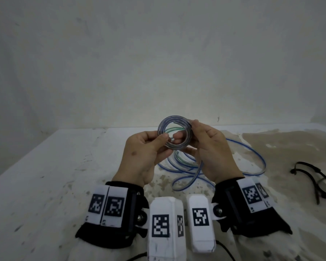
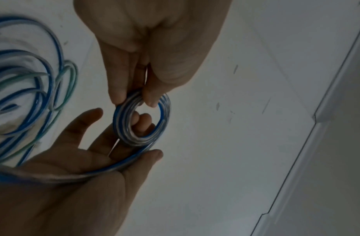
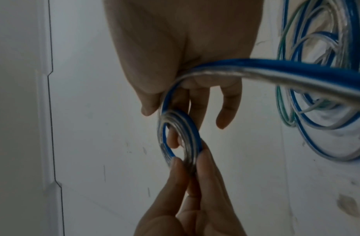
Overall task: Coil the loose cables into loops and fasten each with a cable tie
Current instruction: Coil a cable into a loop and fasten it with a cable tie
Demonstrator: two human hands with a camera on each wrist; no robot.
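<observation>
A small coil of clear, blue-striped cable is held up above the table between both hands. My left hand pinches the coil's left side with thumb and forefinger. My right hand holds its right side, thumb on the rim and fingers behind. The uncoiled length of the same cable runs down through the right palm to loose loops on the table. In the left wrist view the left hand pinches the coil. In the right wrist view the cable crosses the right palm to the coil.
A green-striped clear cable lies tangled with the blue loops under my hands. Several black cable ties lie at the right of the stained white table. A pale wall stands close behind the table's far edge.
</observation>
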